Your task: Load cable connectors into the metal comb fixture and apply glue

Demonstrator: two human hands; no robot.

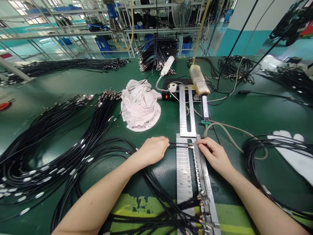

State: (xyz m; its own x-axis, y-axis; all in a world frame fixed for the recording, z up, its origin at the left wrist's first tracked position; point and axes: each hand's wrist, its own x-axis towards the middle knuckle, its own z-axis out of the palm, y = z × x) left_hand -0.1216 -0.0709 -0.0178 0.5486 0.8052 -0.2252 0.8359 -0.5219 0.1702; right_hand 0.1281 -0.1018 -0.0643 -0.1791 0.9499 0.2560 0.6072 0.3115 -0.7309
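My left hand [153,150] is closed around a few black cables [178,145], which run rightward out of the fist over a slotted metal fixture [183,168]. Their metal-tipped ends [191,146] lie at the fixture's right-hand rail [203,178]. Against that rail, just right of the cable ends, my right hand [215,155] has its thumb and fingertips together; what they pinch, if anything, is hidden. Nearer to me, more black cables [168,209] lie across the fixture, with connectors [203,199] and coloured wire ends at the rail.
Large bundles of black cables [80,143] cover the left of the green table. A crumpled cloth [140,106], a black control box [167,96], a lamp [167,65] and a dispensing syringe [204,107] stand behind the fixture. Coiled cables [251,156] and a white glove [297,160] lie right.
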